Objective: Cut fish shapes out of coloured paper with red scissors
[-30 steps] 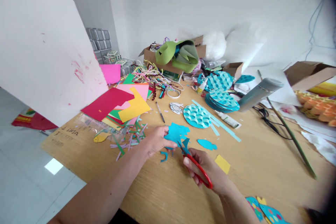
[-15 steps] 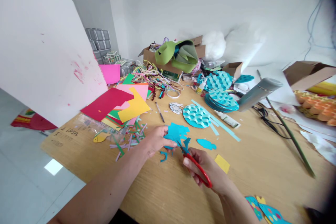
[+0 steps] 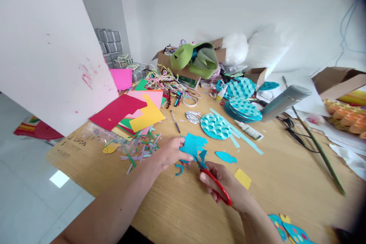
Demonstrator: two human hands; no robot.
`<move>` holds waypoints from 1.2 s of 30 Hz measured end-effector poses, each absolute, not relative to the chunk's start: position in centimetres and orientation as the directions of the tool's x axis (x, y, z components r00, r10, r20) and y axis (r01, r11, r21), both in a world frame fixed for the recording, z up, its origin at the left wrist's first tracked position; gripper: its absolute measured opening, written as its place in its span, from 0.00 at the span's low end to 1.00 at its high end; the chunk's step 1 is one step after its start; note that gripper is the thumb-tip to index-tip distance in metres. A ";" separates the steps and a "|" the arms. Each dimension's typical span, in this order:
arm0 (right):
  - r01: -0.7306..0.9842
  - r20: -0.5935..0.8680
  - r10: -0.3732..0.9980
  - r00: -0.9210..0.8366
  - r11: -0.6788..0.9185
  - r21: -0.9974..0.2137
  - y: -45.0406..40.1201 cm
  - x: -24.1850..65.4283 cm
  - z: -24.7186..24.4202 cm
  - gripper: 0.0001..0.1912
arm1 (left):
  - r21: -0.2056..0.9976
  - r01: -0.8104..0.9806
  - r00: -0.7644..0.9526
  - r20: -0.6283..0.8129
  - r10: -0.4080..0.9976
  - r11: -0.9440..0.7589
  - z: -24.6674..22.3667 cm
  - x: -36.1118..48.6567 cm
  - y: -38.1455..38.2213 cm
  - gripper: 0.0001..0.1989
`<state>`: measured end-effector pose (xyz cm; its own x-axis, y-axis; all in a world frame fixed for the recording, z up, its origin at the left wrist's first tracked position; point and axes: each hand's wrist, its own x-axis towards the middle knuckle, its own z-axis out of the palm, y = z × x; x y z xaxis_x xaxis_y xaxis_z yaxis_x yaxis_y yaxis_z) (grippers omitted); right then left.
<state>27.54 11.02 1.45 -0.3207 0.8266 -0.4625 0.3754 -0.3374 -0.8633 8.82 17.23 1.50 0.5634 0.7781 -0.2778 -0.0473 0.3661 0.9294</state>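
My left hand [image 3: 175, 152] pinches a piece of blue paper [image 3: 191, 144] between thumb and fingers, just above the table. Red-handled scissors [image 3: 215, 185] are in my right hand [image 3: 221, 179], their blades at the paper's lower right edge. A partly cut flap of the blue paper stands up beside the blades. Below my left hand lies a curled blue scrap [image 3: 179, 170]. A blue paper fish [image 3: 225, 156] rests flat to the right of the scissors, with a yellow paper piece [image 3: 243, 178] nearer to my right wrist.
Coloured paper sheets [image 3: 117, 112] and thin paper strips [image 3: 141, 152] lie to the left. A pen [image 3: 175, 121], a scaly blue disc [image 3: 215, 126], a glue bottle [image 3: 250, 130] and a grey tumbler [image 3: 286, 101] stand or lie beyond my hands. A green stick [image 3: 320, 152] crosses the right side.
The whole view has shifted slightly. Both hands keep nearly the same place, and the scissor blades look a little more closed on the blue paper.
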 end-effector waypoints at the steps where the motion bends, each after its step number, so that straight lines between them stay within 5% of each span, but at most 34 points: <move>1: 0.378 -0.467 0.824 -0.320 -0.341 -0.861 11.0 27.5 1.5 0.26 | 0.929 -0.046 0.562 -0.280 0.778 0.367 1.6 8.8 17.2 0.20; 36: 0.278 -0.423 0.840 -0.340 -0.340 -0.898 10.9 27.5 1.2 0.26 | 0.903 -0.108 0.585 -0.279 0.761 0.415 1.2 9.2 17.0 0.22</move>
<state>27.45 10.91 1.18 -0.3395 0.8402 -0.4229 0.2783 -0.3397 -0.8984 9.17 17.03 1.22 0.5853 0.7612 -0.2793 -0.1084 0.4149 0.9034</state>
